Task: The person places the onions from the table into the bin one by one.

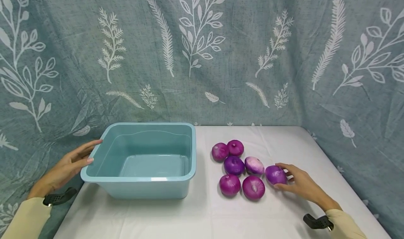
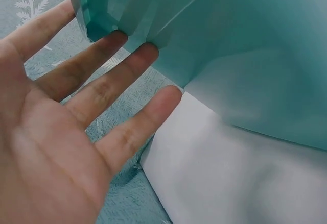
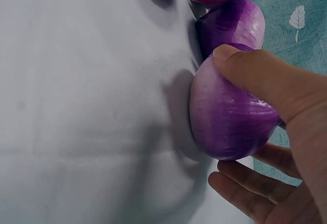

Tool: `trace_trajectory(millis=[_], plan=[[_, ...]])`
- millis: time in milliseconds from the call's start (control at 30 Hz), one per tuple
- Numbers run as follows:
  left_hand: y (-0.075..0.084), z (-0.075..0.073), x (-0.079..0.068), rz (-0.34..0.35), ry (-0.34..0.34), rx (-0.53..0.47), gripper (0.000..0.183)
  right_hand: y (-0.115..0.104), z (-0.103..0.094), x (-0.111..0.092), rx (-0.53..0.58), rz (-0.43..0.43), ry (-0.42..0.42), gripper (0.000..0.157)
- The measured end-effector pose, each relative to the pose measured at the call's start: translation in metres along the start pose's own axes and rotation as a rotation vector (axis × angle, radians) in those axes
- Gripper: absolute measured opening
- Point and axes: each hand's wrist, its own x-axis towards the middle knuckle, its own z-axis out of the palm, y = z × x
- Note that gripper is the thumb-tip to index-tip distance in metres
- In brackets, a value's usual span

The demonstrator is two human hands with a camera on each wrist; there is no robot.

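A light teal plastic basin stands on the left of the table. My left hand is at its left rim, fingers nearly straight; in the left wrist view the fingertips lie against or close beside the outer wall. On the right, my right hand holds a purple onion between thumb and fingers. The right wrist view shows the thumb on top of this onion, which sits at or near the cloth. Several other purple onions lie clustered just left of it.
A white cloth covers the table. Behind and at both sides hangs a grey-green curtain with white leaf prints. The onion cluster lies right of the basin, with a strip of cloth between them. Black bands circle both wrists.
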Motion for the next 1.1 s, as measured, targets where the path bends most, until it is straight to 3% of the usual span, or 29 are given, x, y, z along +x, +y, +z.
trace_trajectory(millis=[167,500,800,1100], plan=[[-0.001,0.0,-0.001,-0.005,-0.009,-0.049,0.065,0.001,-0.005,0.0,-0.012,0.001,0.014,0.078],[0.001,-0.002,-0.002,0.002,-0.011,-0.013,0.065,-0.008,-0.024,0.01,0.015,0.028,0.036,0.075],[0.002,0.002,-0.001,0.009,-0.006,0.007,0.065,-0.023,-0.036,0.025,-0.006,-0.002,0.073,0.075],[0.002,0.004,-0.003,0.009,0.001,0.005,0.065,-0.042,-0.036,0.044,-0.006,-0.038,0.07,0.076]])
